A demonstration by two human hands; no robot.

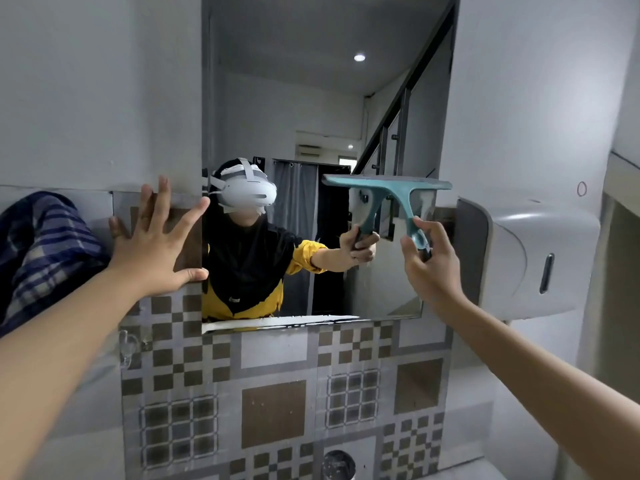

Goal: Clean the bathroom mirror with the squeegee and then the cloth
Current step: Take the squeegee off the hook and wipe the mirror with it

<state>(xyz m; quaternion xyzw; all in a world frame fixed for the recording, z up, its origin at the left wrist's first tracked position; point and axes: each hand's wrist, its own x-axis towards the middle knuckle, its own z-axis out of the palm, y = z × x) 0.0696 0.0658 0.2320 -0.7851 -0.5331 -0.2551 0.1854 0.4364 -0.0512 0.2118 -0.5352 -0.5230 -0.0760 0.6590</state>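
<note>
A tall mirror (322, 109) hangs on the wall above patterned tiles. My right hand (429, 261) grips the handle of a teal squeegee (388, 188), whose blade lies level against the right half of the glass at about mid-height. My left hand (156, 244) is flat on the wall, fingers spread, right at the mirror's left edge. A blue checked cloth (38, 244) hangs at the far left, beside my left forearm. White foam or water lines the mirror's bottom edge (277, 322).
A white wall dispenser (526, 258) juts out just right of the mirror, close to my right hand. A clear hook (130, 344) sits on the brown-and-grey tiles (273, 414) below. The mirror reflects a person in a headset and a staircase.
</note>
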